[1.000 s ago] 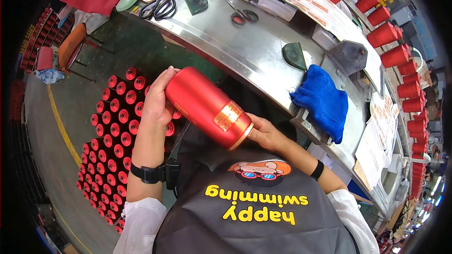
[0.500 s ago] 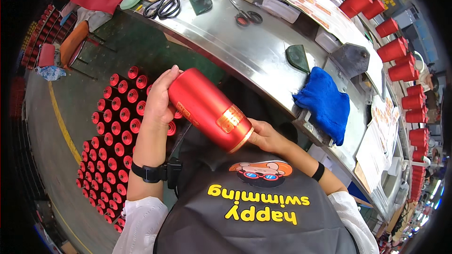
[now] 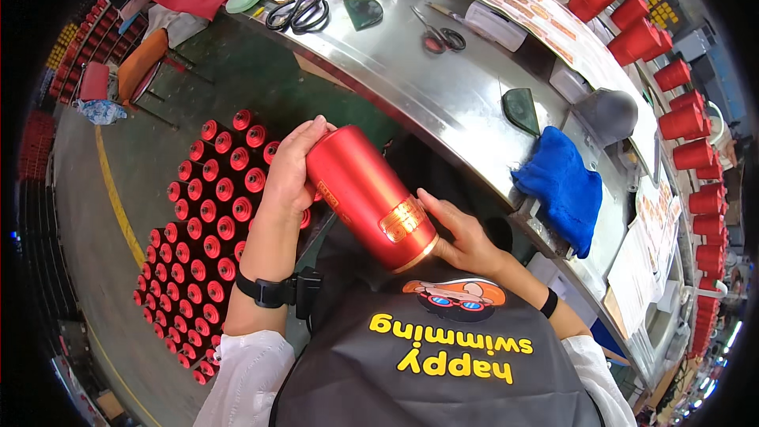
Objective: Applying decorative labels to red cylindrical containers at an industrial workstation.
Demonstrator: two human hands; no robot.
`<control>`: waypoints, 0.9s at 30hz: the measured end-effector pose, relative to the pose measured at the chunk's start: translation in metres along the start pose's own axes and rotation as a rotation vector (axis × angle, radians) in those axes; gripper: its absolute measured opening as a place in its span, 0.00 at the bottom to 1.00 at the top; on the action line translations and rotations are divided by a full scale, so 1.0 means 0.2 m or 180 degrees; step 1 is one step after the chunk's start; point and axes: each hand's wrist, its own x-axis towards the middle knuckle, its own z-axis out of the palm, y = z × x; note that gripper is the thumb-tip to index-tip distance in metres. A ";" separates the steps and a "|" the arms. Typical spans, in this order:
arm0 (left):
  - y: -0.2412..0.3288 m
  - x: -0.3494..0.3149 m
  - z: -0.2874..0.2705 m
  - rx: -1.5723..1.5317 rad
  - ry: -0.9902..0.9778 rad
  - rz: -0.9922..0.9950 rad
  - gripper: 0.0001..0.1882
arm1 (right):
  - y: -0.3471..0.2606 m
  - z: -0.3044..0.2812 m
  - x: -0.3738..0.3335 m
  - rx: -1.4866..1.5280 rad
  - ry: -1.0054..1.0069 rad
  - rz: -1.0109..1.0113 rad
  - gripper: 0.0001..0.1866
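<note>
Diagonally tilted, a red canister [image 3: 365, 190] rests in the left hand [image 3: 294, 164].

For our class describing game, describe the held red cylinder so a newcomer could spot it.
Between the metal table and the black apron, find the left hand. It grips a slanted red cylinder; unlike the rows of red-topped pieces to its left, this one bears gold markings.

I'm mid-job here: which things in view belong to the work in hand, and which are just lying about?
In the work:
- Red canister, held by the left hand, with the right hand at its gold-rimmed end
- Probably the printed sheet with gold-toned shapes

Apparently just lying about:
- Blue cloth
- Large black scissors
- Smaller scissors
- Orange chair
</note>
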 end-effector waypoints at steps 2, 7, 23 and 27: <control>-0.01 0.01 -0.01 0.0009 0.0026 -0.0050 0.14 | -0.01 -0.01 0.01 -0.0204 0.0053 -0.0344 0.38; 0.01 0.00 0.00 0.0150 0.0143 -0.0023 0.16 | 0.00 -0.01 0.02 -0.0081 0.0028 -0.0228 0.37; -0.01 0.00 -0.02 -0.0050 -0.0220 0.0108 0.15 | 0.08 0.01 -0.02 0.1379 -0.0075 0.0691 0.35; -0.01 0.00 -0.04 -0.0047 -0.0236 0.0063 0.15 | 0.10 0.01 -0.02 0.1718 -0.0079 0.0798 0.35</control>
